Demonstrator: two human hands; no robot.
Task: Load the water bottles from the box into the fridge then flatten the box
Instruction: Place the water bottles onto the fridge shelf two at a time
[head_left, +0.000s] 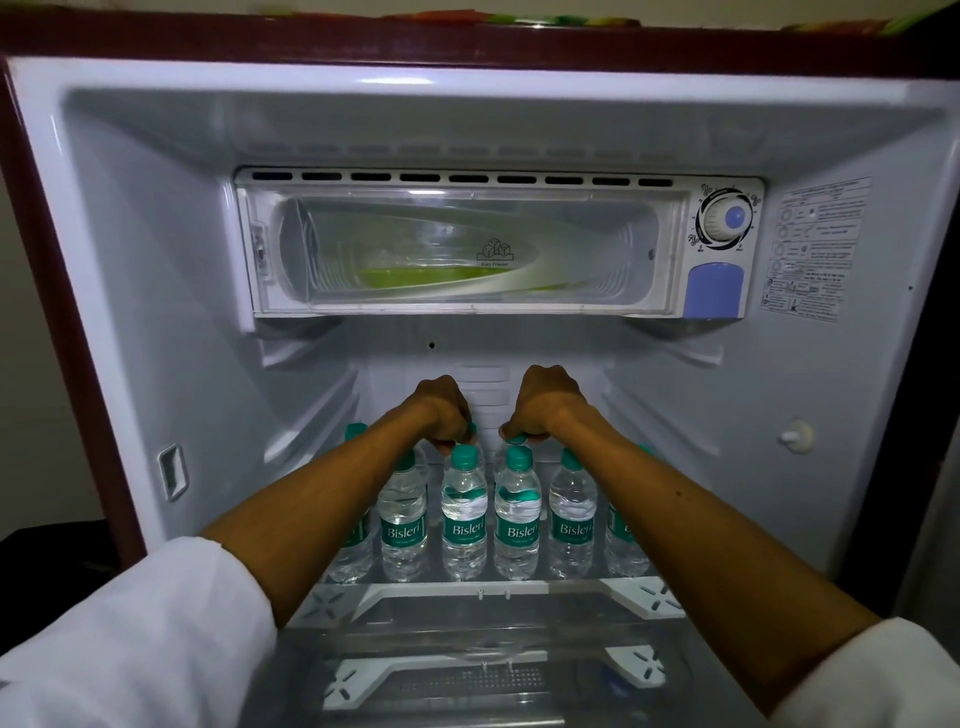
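Several clear Bisleri water bottles (464, 519) with green caps and labels stand upright in rows on the fridge's glass shelf (467, 586). Both my arms reach deep into the open fridge (156, 291). My left hand (448, 410) is closed over the cap of a bottle in the back row, left of centre. My right hand (540, 405) grips the cap of a back-row bottle just right of centre. The bodies of those two bottles are mostly hidden behind the front row. The box is out of view.
A freezer compartment (467, 249) with a clear flap hangs above the hands, a thermostat dial (724, 221) to its right. Lower shelves with white brackets (447, 675) sit below the bottles. A white knob (795, 436) sticks out of the right wall.
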